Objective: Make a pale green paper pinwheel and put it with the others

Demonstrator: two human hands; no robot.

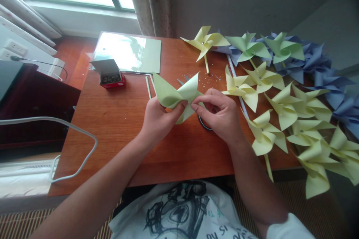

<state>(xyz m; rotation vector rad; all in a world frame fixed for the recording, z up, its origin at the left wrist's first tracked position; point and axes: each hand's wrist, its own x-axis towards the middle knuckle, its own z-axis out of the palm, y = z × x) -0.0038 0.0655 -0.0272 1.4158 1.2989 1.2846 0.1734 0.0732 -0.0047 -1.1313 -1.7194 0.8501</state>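
Observation:
A pale green paper pinwheel point(168, 95) is held between my two hands above the wooden table. My left hand point(164, 114) grips it from the left, its thumb pressed close to the centre. At that centre the thumb and forefinger of my right hand point(214, 110) are pinched together; whatever small thing sits between them is too small to make out. Scissors point(206, 124) lie partly hidden under the pinwheel and my right hand, their blade tips showing behind the paper.
An open red box point(112, 79) of small dark metal pieces stands left. Behind it lies a shiny clear-covered sheet stack point(127, 52). Pale paper sticks point(148, 87) lie nearby. Several yellow pinwheels point(265, 132), green pinwheels point(248, 48) and blue pinwheels point(316, 58) crowd the right side. A white cable point(94, 145) loops at left.

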